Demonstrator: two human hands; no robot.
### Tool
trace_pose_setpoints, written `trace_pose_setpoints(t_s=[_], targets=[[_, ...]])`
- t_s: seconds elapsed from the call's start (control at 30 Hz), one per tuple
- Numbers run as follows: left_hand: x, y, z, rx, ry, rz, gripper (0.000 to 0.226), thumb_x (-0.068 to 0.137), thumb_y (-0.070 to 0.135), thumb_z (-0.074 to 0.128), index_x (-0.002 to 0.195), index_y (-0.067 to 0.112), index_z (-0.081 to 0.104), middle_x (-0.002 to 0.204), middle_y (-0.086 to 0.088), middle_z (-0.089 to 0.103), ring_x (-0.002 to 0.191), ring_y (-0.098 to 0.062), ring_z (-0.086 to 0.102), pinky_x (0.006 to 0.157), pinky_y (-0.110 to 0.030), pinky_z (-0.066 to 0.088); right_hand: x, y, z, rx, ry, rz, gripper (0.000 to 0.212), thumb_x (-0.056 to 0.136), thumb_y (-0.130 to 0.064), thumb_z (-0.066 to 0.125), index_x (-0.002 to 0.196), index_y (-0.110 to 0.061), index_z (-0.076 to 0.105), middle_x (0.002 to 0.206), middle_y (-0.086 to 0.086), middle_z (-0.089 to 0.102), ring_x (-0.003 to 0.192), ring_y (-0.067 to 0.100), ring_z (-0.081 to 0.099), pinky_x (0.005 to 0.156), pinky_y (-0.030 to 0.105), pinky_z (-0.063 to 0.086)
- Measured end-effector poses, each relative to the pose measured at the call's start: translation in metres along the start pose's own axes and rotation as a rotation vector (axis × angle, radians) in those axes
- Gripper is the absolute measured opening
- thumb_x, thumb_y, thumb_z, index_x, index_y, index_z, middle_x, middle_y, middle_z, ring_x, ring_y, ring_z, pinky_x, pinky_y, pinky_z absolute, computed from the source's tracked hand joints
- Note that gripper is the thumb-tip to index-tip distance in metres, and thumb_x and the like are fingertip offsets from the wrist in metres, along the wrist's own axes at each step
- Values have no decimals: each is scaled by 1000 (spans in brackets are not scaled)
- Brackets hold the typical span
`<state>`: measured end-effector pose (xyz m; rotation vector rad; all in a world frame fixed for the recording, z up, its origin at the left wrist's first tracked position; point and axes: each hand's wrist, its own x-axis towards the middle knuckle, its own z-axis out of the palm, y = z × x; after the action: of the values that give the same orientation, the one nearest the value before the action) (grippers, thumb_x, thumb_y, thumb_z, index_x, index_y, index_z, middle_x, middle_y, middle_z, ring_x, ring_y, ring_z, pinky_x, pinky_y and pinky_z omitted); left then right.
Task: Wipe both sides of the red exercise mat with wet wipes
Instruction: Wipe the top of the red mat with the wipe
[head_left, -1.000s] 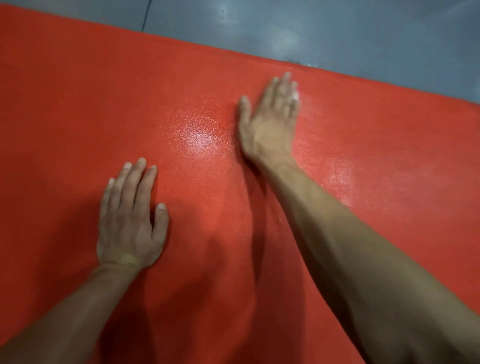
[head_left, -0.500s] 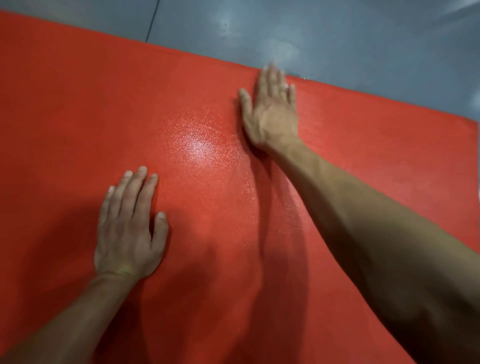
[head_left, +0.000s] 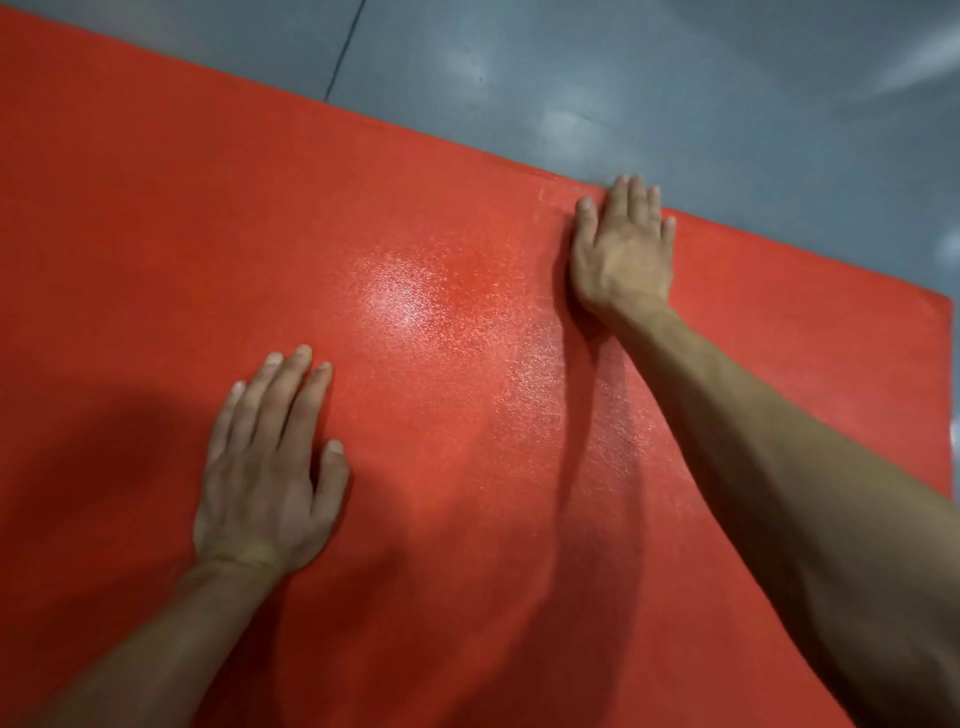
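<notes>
The red exercise mat (head_left: 156, 234) lies flat and fills most of the head view. My left hand (head_left: 265, 478) rests flat on it at lower left, fingers straight and together. My right hand (head_left: 621, 254) lies flat at the mat's far edge, its fingertips reaching the border with the floor. No wet wipe shows; whether one lies under the right palm cannot be told. A wet, shiny streak (head_left: 545, 374) runs on the mat along my right forearm.
Grey floor (head_left: 675, 93) lies beyond the mat's far edge, with a dark seam line (head_left: 343, 52) at upper left. The mat's right end (head_left: 950, 364) shows at the far right.
My right hand has slid away from me to the mat's far edge. My left hand has stayed planted on the mat.
</notes>
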<state>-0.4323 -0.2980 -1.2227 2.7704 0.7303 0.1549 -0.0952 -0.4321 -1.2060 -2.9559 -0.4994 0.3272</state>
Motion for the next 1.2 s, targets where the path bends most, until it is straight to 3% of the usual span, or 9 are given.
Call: trace_pose_setpoints(t_s=[0.13, 0.3, 0.4, 0.53, 0.63, 0.8, 0.9, 1.07, 1.2], targets=[[0, -1, 1, 4, 1, 13, 67, 95, 34, 39, 156, 9, 41, 167, -9, 31, 156, -28, 25, 129, -45, 13, 10, -50, 4, 37, -38, 63, 75, 108, -52, 18, 159, 3, 21, 167, 20, 20, 156, 34, 11, 127, 45, 5], [-1, -2, -1, 24, -4, 28, 66, 95, 33, 41, 156, 8, 40, 167, -9, 31, 156, -28, 25, 128, -48, 16, 10, -159, 13, 58, -166, -189, 76, 107, -54, 14, 159, 1, 20, 168, 18, 19, 157, 31, 11, 127, 43, 6], [0, -3, -1, 14, -4, 20, 66, 95, 34, 40, 157, 9, 40, 167, -8, 31, 156, -27, 24, 128, -47, 15, 10, -139, 8, 51, -151, -205, 74, 108, -54, 15, 161, -3, 19, 169, 13, 17, 157, 27, 11, 127, 43, 6], [1, -3, 0, -2, -6, 8, 68, 93, 33, 41, 156, 9, 41, 167, -8, 32, 156, -27, 25, 128, -48, 15, -2, -67, 7, 39, -56, -2, 71, 108, -50, 18, 161, -2, 16, 170, 14, 13, 158, 27, 8, 128, 44, 4], [2, -2, 0, 3, -7, 8, 68, 92, 33, 42, 156, 9, 42, 166, -9, 33, 156, -28, 26, 128, -49, 16, -3, -98, 14, 71, -43, 49, 74, 108, -51, 17, 160, 2, 9, 170, 19, 5, 158, 31, 0, 128, 44, -2], [0, -3, 0, 22, -13, 15, 68, 92, 32, 44, 157, 10, 40, 167, -8, 32, 156, -27, 25, 127, -50, 18, -8, -197, 23, 95, -150, -211, 76, 107, -53, 14, 161, 1, 5, 170, 17, -3, 158, 30, -5, 127, 44, -4], [1, -3, 0, 17, -5, 11, 68, 92, 32, 43, 157, 10, 41, 167, -8, 32, 156, -27, 25, 128, -50, 18, -4, -178, 17, 73, -151, -270, 74, 107, -54, 15, 162, -4, 9, 171, 13, 2, 158, 27, 0, 128, 44, 0], [1, -4, 1, 12, -7, 12, 68, 93, 33, 41, 157, 10, 40, 167, -8, 32, 157, -26, 24, 129, -47, 14, -7, -83, 22, 19, 17, -143, 72, 107, -51, 20, 162, -5, 14, 170, 18, -2, 158, 29, 1, 128, 45, 2], [1, -2, 1, 7, 2, 14, 68, 93, 33, 40, 157, 10, 40, 167, -8, 32, 156, -27, 24, 129, -46, 12, -10, -107, 26, 76, 34, -35, 74, 108, -51, 20, 161, -1, 10, 170, 20, -1, 158, 32, -2, 128, 45, -2]])
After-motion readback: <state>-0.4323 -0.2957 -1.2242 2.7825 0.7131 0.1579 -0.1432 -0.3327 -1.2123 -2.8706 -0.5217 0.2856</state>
